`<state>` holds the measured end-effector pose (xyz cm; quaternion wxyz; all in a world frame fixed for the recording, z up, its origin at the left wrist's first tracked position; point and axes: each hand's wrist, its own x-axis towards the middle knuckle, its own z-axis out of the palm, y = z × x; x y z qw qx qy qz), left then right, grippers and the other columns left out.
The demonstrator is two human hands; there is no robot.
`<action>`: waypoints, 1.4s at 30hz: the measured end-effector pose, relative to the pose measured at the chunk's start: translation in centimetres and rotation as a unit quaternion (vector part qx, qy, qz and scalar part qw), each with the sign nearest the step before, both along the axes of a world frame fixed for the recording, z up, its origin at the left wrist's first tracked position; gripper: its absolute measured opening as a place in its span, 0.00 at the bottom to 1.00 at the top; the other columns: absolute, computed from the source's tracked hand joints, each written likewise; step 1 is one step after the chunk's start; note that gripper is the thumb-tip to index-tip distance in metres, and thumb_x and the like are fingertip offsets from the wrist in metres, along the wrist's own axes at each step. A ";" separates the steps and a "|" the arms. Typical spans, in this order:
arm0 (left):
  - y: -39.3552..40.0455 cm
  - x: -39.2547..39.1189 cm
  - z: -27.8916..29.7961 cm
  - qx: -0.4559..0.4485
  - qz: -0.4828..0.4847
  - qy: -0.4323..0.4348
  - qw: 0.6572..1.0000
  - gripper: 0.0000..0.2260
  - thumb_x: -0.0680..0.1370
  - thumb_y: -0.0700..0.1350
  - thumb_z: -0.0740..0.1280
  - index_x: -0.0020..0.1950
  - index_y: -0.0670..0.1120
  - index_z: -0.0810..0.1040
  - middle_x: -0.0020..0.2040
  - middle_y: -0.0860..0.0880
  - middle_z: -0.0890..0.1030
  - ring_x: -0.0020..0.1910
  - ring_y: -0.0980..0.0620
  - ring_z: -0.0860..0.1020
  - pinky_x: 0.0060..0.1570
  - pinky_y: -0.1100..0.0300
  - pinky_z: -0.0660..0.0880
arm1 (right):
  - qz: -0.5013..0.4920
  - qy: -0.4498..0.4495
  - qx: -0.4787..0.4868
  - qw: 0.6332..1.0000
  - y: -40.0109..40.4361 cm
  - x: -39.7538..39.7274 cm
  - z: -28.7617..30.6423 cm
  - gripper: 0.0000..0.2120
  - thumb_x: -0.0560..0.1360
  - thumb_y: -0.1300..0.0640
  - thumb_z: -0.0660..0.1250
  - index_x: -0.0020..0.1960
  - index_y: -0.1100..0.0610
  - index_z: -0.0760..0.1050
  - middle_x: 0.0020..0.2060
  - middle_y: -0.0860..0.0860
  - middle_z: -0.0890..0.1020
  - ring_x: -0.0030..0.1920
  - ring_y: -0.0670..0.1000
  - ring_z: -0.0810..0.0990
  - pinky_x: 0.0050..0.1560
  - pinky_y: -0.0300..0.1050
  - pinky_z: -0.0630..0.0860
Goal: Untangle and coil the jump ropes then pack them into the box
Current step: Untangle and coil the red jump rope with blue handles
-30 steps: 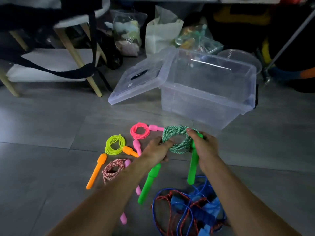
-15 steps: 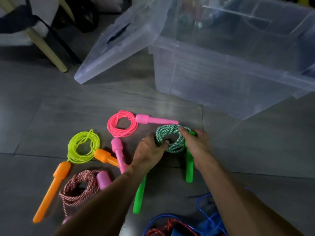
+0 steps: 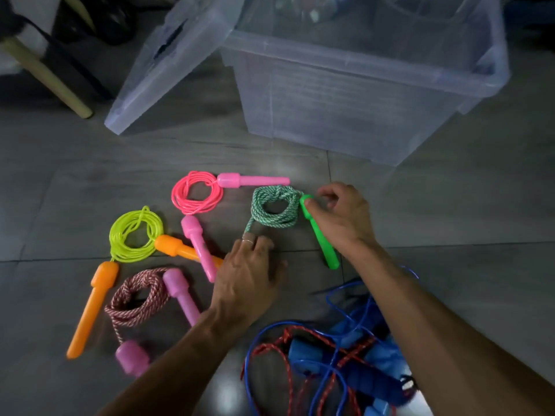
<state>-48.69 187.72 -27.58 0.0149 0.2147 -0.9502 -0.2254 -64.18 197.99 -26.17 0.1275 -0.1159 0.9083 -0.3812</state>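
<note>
Grey floor tiles carry the green rope coil, near the clear box. My right hand pinches its green handle, probably tidying; my left hand rests flat, fingers relaxed, likely covering the other handle.

A green-and-white flecked rope coil has a bright green handle, beside a pink coil, a neon-yellow coil with orange handles, a red-and-white twisted rope, and a blurred blue and seemingly red tangle.
</note>
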 end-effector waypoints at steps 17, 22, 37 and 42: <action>11.5 9.5 2.0 0.012 -0.114 -0.132 0.985 0.26 0.71 0.56 0.67 0.67 0.52 0.70 0.62 0.49 0.75 0.61 0.45 0.72 0.60 0.51 0.68 | 0.148 -0.060 0.195 0.968 18.8 14.3 3.9 0.14 0.70 0.51 0.72 0.53 0.55 0.77 0.49 0.49 0.78 0.50 0.50 0.78 0.47 0.40 0.71; 9.4 9.2 0.4 0.060 -0.121 -0.165 0.977 0.26 0.72 0.53 0.69 0.69 0.55 0.69 0.63 0.51 0.72 0.62 0.47 0.69 0.60 0.53 0.71 | 0.230 -0.063 0.267 0.934 17.5 15.0 1.9 0.22 0.70 0.49 0.72 0.62 0.52 0.72 0.55 0.49 0.71 0.55 0.53 0.76 0.55 0.51 0.76; 4.4 7.2 11.4 0.156 -0.152 -0.019 0.976 0.19 0.67 0.53 0.71 0.56 0.51 0.74 0.48 0.55 0.79 0.46 0.53 0.77 0.47 0.58 0.72 | 0.211 0.073 0.127 0.966 17.2 13.0 12.3 0.15 0.72 0.60 0.70 0.58 0.58 0.76 0.52 0.52 0.75 0.53 0.54 0.76 0.55 0.45 0.70; 4.0 6.6 19.8 0.125 -0.169 0.043 0.977 0.17 0.64 0.46 0.79 0.49 0.53 0.77 0.42 0.57 0.79 0.42 0.56 0.76 0.43 0.62 0.72 | 0.169 0.071 0.075 0.980 16.5 13.9 18.8 0.26 0.67 0.58 0.69 0.65 0.55 0.73 0.57 0.52 0.76 0.57 0.54 0.76 0.60 0.46 0.72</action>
